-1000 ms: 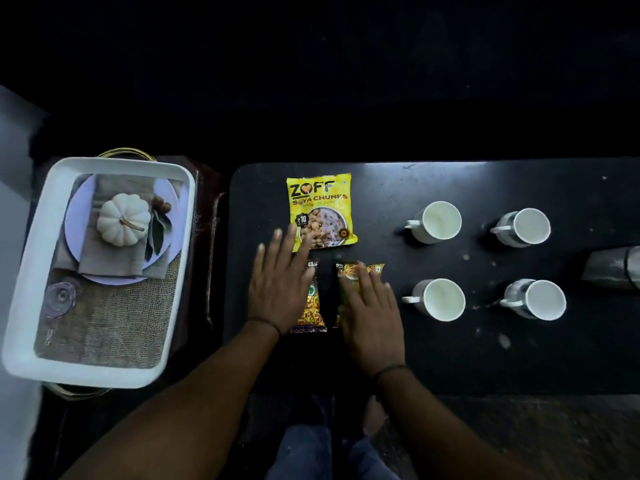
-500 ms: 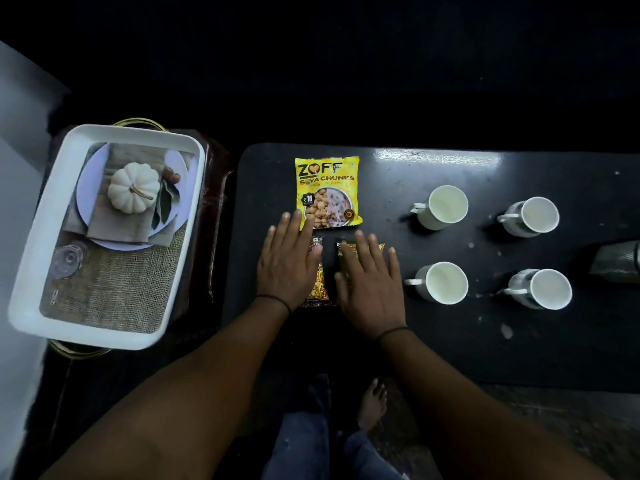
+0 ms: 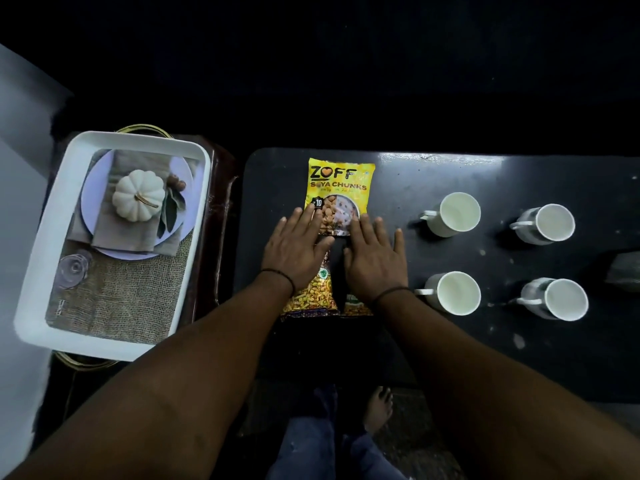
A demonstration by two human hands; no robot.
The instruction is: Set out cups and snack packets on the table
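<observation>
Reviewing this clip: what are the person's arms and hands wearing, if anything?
Both forearms are bare, with no sleeves in view and no gloves. The left hand has a thin dark band around its wrist, and the right hand has a similar thin dark band. No rings or watch are visible.

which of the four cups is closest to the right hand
The near-left cup, just beside the right hand's wrist. The far-left cup sits farther off; the other two stand farther right.
</observation>
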